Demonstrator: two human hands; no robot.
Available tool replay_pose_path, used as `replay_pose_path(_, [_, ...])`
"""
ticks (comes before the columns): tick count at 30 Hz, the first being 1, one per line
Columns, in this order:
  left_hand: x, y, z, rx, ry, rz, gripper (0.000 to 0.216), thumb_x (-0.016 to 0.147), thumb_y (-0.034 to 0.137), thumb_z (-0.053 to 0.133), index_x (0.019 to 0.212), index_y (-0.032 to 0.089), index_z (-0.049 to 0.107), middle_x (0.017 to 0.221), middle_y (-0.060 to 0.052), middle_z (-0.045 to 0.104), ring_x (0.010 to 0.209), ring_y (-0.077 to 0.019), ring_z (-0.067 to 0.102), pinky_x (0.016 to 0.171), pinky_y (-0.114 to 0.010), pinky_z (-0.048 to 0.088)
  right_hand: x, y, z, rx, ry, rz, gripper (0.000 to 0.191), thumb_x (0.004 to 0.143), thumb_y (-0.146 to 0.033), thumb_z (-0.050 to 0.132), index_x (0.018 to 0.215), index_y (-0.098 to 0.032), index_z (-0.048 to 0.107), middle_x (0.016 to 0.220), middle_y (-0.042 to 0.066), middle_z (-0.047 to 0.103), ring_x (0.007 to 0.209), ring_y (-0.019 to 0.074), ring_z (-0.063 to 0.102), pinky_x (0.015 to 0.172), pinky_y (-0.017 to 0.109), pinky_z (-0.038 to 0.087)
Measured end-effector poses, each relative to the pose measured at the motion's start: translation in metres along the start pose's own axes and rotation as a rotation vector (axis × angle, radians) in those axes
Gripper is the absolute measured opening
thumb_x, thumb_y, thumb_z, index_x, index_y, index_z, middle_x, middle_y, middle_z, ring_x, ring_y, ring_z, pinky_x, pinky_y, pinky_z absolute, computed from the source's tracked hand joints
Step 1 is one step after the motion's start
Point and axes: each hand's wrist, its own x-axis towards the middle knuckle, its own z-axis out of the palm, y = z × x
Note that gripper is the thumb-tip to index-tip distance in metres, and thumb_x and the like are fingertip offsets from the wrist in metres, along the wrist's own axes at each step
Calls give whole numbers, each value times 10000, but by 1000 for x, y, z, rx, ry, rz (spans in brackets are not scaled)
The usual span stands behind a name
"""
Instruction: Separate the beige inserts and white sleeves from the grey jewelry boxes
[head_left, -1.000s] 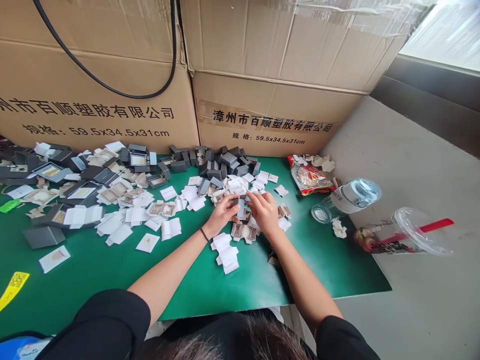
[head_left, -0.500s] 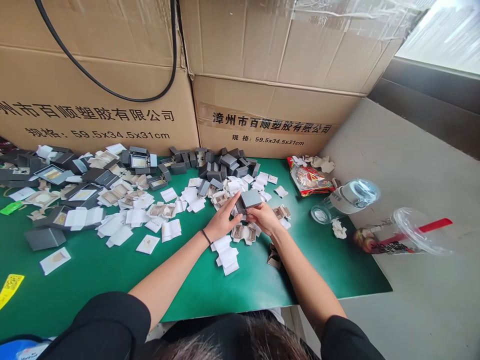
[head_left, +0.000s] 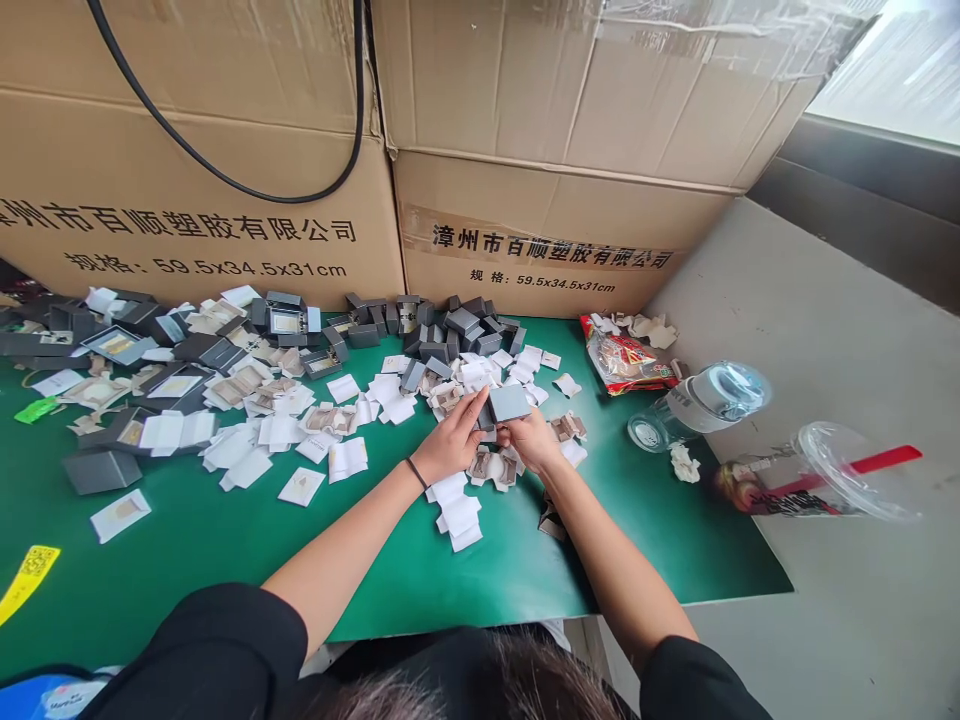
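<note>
A small dark grey box (head_left: 510, 402) is held between my two hands over the green tabletop (head_left: 405, 590). My left hand (head_left: 452, 440) grips its left side, with a dark band round the wrist. My right hand (head_left: 531, 438) is closed on its lower right side; part of the fingers is hidden by the box. Beneath and around the hands lie folded white papers (head_left: 459, 512) and brownish cardboard inserts (head_left: 496, 466). What is inside the box cannot be seen.
Large cardboard cartons (head_left: 525, 215) stand along the back. Several grey boxes (head_left: 465, 330) and papers spread leftwards. On the right are a red snack bag (head_left: 626, 355), a clear bottle (head_left: 697, 405) and a plastic cup with a red straw (head_left: 814, 475). A black cable (head_left: 225, 185) hangs above.
The view has shifted slightly, so everything sits a little further right. Both hands keep hold of the grey box, which has turned slightly.
</note>
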Motion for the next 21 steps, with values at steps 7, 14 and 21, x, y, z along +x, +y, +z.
replay_pose_path(7, [2, -4, 0, -23, -2, -62, 626, 866, 214, 408, 1451, 219, 186, 1430, -126, 332, 1316, -299, 311, 1064, -441, 316, -2, -6, 6, -10, 21, -70, 223, 704, -278, 571, 889, -223, 459, 659, -49, 486, 565, 98, 488, 436, 196, 383])
replay_pose_path(14, [0, -3, 0, -47, 13, -61, 619, 884, 237, 391, 1456, 220, 155, 1487, -97, 256, 1367, -285, 228, 1109, -438, 247, -2, -6, 0, -10, -168, -103, 292, 690, -389, 665, 791, -182, 485, 597, -56, 476, 508, 72, 425, 505, 217, 380])
replay_pose_path(21, [-1, -5, 6, 115, -10, -7, 617, 915, 237, 312, 1460, 254, 24, 1470, -125, 249, 1347, -279, 267, 1059, -446, 338, 0, -13, -16, -314, -202, -166, 298, 671, -403, 667, 772, -188, 488, 571, -47, 496, 490, 100, 454, 484, 238, 390])
